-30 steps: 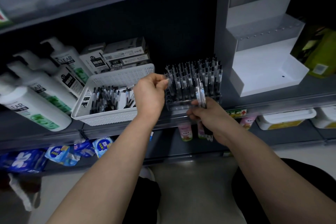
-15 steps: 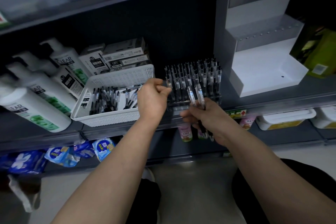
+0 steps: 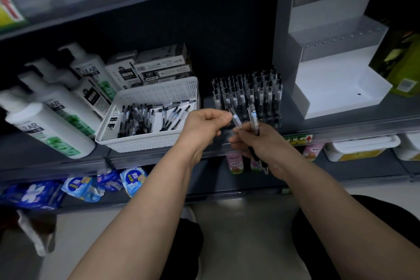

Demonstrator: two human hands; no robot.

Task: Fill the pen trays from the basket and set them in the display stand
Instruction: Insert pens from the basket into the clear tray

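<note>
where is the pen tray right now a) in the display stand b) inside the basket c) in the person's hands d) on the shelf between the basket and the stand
d: the pen tray stands on the shelf, white basket on its left, display stand on its right.

We note dark shelf point(image 3: 363, 115). Left end: shampoo bottles point(image 3: 45, 125) lying on sides. Beside them, at front edge, white basket point(image 3: 141, 141), tilted, loose pens point(image 3: 136, 120) inside. Pen boxes point(image 3: 159, 66) stacked behind it toward back. Middle: clear pen tray point(image 3: 271, 119), rows of upright pens. Right: white display stand point(image 3: 336, 88); green package point(image 3: 404, 68) at right end. We see lower shelf point(image 3: 386, 166): blue packets point(image 3: 84, 186), pink bottles point(image 3: 234, 161), white tubs point(image 3: 361, 148).
</note>
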